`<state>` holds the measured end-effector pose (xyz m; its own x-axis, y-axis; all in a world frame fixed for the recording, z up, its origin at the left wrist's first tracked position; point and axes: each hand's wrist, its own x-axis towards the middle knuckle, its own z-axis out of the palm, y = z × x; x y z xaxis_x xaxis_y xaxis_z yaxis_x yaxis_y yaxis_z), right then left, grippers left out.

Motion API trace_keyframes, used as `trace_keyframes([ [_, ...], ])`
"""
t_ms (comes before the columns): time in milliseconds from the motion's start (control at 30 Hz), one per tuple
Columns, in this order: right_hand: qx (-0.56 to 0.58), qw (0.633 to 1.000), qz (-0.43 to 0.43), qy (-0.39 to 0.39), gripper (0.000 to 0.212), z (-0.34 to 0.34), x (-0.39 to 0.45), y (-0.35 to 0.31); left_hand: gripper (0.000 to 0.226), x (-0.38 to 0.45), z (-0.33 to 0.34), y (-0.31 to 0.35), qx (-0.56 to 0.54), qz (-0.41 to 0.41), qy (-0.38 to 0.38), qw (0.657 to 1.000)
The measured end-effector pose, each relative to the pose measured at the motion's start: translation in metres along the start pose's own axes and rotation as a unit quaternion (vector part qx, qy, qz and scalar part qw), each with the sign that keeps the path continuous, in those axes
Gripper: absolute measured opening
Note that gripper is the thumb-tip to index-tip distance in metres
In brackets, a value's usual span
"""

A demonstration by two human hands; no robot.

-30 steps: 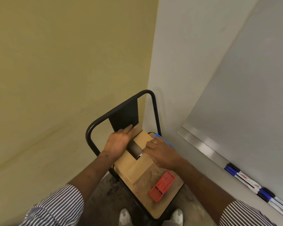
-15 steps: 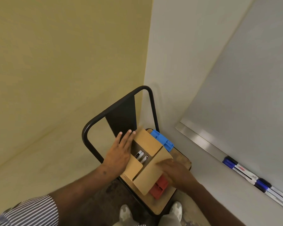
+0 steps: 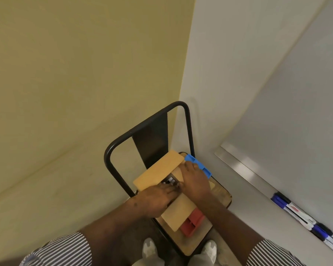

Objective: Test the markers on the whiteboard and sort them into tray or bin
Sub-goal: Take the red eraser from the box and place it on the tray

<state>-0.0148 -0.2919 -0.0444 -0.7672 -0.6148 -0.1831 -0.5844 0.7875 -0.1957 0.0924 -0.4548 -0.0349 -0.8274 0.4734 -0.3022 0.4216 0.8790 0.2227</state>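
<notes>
On the chair seat (image 3: 222, 195) in the corner sits a cardboard box (image 3: 178, 212) with its flaps folded out. Both hands reach into its opening, where marker caps (image 3: 170, 181) show. Whether the left hand (image 3: 158, 198) or the right hand (image 3: 195, 181) pinches a marker, I cannot tell. Far right of the box lies a blue tray (image 3: 199, 165); near right, a red tray (image 3: 193, 222). More markers (image 3: 300, 215) rest on the whiteboard (image 3: 296, 112) ledge, well apart.

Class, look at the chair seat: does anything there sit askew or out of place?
The cardboard box lies diagonally, overlapping the red tray, which reaches the chair seat edge.
</notes>
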Motion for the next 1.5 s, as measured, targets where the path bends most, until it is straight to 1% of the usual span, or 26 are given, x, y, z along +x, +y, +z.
trace_keyframes([
  [100,0.004,1.0,-0.008,-0.008,0.06,0.0,0.002,0.001,0.084,-0.002,0.004,-0.005,0.031,0.004,-0.02,0.999],
  [200,0.029,0.999,-0.023,-0.022,0.053,-0.012,0.004,0.006,0.08,-0.003,0.005,-0.004,0.077,0.014,-0.016,0.997],
  [267,0.042,0.998,-0.05,-0.01,0.036,-0.023,0.005,0.012,0.079,-0.005,-0.004,-0.004,0.094,0.022,0.013,0.995],
  [300,0.069,0.996,-0.055,0.008,0.028,-0.028,0.006,0.017,0.076,-0.007,-0.008,-0.004,0.095,0.032,0.034,0.994],
  [367,0.173,0.984,-0.029,0.044,0.025,-0.033,0.007,0.029,0.067,-0.013,-0.012,-0.004,0.101,0.055,0.085,0.99],
  [467,0.34,0.935,0.049,0.09,0.02,-0.036,0.012,0.052,0.064,-0.024,-0.012,0.002,0.105,0.053,0.132,0.984],
  [567,0.469,0.863,0.17,0.076,0.015,-0.033,0.025,0.074,0.062,-0.041,-0.007,0.011,0.114,0.022,0.145,0.983],
  [633,0.513,0.825,0.23,0.059,0.012,-0.028,0.032,0.084,0.05,-0.056,-0.003,0.015,0.111,0.0,0.164,0.98],
  [667,0.515,0.819,0.247,0.054,0.015,-0.023,0.036,0.089,0.043,-0.063,-0.001,0.018,0.098,-0.011,0.177,0.979],
  [767,0.5,0.827,0.251,0.044,0.016,-0.015,0.041,0.092,0.024,-0.082,0.009,0.024,0.053,-0.054,0.205,0.976],
  [833,0.477,0.843,0.244,0.047,0.015,-0.011,0.04,0.089,0.034,-0.088,0.012,0.028,0.024,-0.085,0.186,0.979],
  [867,0.445,0.862,0.234,0.06,0.021,-0.01,0.039,0.088,0.038,-0.089,0.011,0.03,0.013,-0.096,0.182,0.978],
  [900,0.403,0.885,0.217,0.091,0.03,-0.01,0.037,0.086,0.041,-0.087,0.011,0.032,0.011,-0.103,0.185,0.977],
  [967,0.318,0.916,0.142,0.2,0.039,-0.015,0.031,0.079,0.046,-0.08,0.009,0.034,0.02,-0.105,0.19,0.976],
  [1000,0.291,0.919,0.087,0.251,0.037,-0.02,0.027,0.073,0.047,-0.075,0.006,0.036,0.026,-0.104,0.188,0.976],
  [1033,0.275,0.92,0.026,0.279,0.032,-0.027,0.022,0.063,0.047,-0.07,0.004,0.038,0.03,-0.102,0.189,0.976],
  [1067,0.264,0.924,-0.039,0.273,0.029,-0.035,0.016,0.051,0.044,-0.065,0.001,0.039,0.028,-0.099,0.197,0.975],
  [1100,0.253,0.933,-0.104,0.233,0.03,-0.042,0.011,0.038,0.041,-0.061,-0.001,0.042,0.027,-0.096,0.208,0.973],
  [1133,0.232,0.947,-0.159,0.154,0.031,-0.046,0.007,0.026,0.037,-0.057,-0.004,0.044,0.024,-0.095,0.217,0.971],
  [1167,0.188,0.96,-0.198,0.054,0.029,-0.045,0.005,0.015,0.033,-0.053,-0.006,0.047,0.021,-0.094,0.225,0.97],
  [1200,0.13,0.964,-0.229,-0.039,0.028,-0.039,0.005,0.006,0.03,-0.05,-0.007,0.049,0.015,-0.094,0.232,0.968],
  [1233,0.078,0.958,-0.253,-0.108,0.027,-0.028,0.008,0.0,0.029,-0.047,-0.008,0.052,0.009,-0.094,0.238,0.967],
  [1267,0.037,0.953,-0.261,-0.152,0.025,-0.017,0.013,-0.005,0.029,-0.045,-0.009,0.054,0.002,-0.098,0.241,0.966],
  [1367,-0.033,0.947,-0.239,-0.213,0.015,0.012,0.031,-0.015,0.034,-0.041,-0.013,0.057,-0.019,-0.119,0.252,0.96],
  [1400,-0.043,0.945,-0.222,-0.235,0.016,0.017,0.036,-0.018,0.033,-0.04,-0.015,0.058,-0.029,-0.125,0.258,0.958],
  [1500,-0.048,0.947,-0.198,-0.247,0.035,0.03,0.048,-0.02,0.031,-0.038,-0.019,0.06,-0.061,-0.144,0.268,0.95],
])
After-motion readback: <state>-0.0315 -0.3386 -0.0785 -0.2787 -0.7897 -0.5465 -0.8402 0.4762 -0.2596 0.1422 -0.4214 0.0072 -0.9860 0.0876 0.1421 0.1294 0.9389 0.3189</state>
